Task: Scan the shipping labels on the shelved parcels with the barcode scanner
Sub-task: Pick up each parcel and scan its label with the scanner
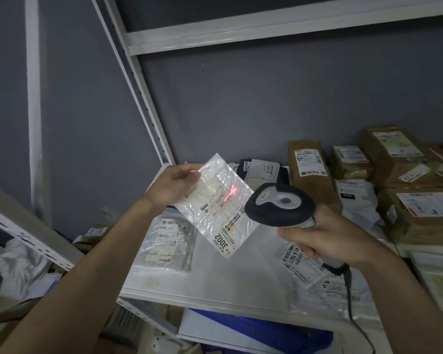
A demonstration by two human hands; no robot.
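Observation:
My left hand point(174, 185) pinches the top corner of a clear plastic parcel point(215, 198) and holds it tilted above the white shelf point(215, 282). Its shipping label point(223, 221) faces me, with a red scan line across its upper part. My right hand point(325, 236) grips the handle of a grey and black barcode scanner point(279, 203), whose head points at that label from the right. The scanner's cable hangs down past my right wrist.
Another clear bagged parcel point(166, 244) lies flat on the shelf under the held one, and a third point(307, 267) lies under my right hand. Several brown cardboard parcels point(310, 169) with labels stand at the back right. A white upright post point(138, 85) rises at the left.

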